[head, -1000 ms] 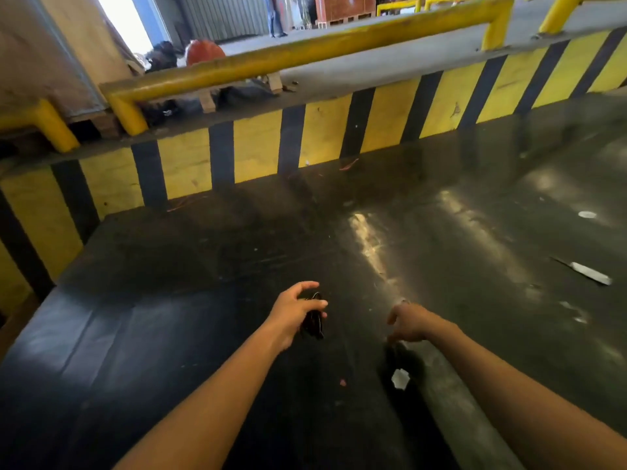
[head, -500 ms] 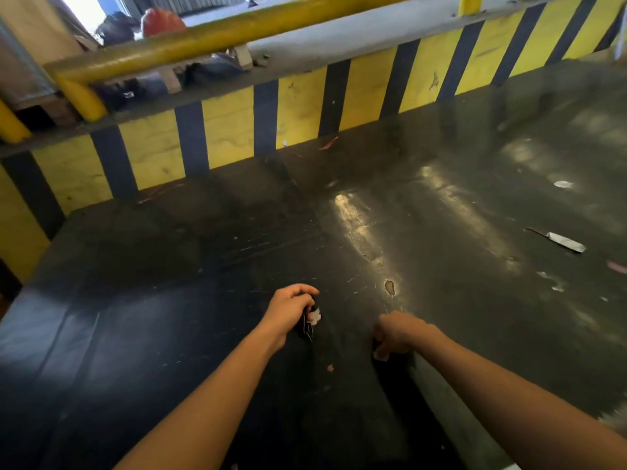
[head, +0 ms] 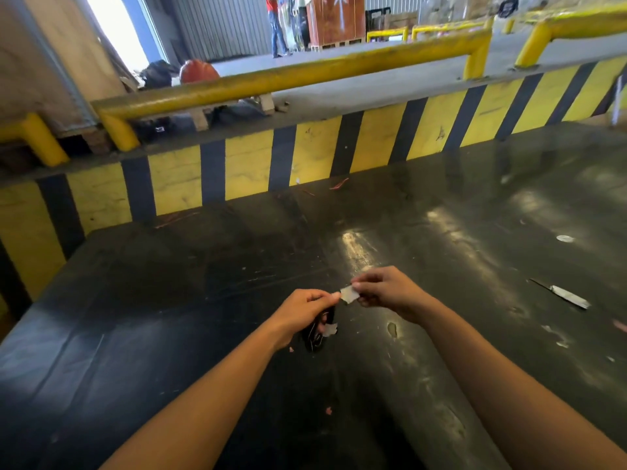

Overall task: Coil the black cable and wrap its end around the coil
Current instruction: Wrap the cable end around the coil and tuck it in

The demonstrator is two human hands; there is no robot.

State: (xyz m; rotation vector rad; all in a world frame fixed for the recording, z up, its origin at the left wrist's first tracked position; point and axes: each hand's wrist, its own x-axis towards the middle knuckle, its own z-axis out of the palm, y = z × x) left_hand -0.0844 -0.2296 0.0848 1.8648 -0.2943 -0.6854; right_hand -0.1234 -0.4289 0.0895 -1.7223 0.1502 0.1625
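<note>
I am clamping the coil (head: pixel 317 330) in my left hand (head: pixel 302 312) so it cannot spring loose. My right hand's (head: pixel 386 290) fingers (head: pixel 359 285) are pinching a white tab (head: pixel 349 294), probably to fasten the coil.

I am looking at a glossy black table (head: pixel 203 300), a wall (head: pixel 315 150) striped yellow and black, a yellow rail (head: pixel 288 79), the black cable (head: pixel 317 334) and a pale grey scrap (head: pixel 349 294).
</note>
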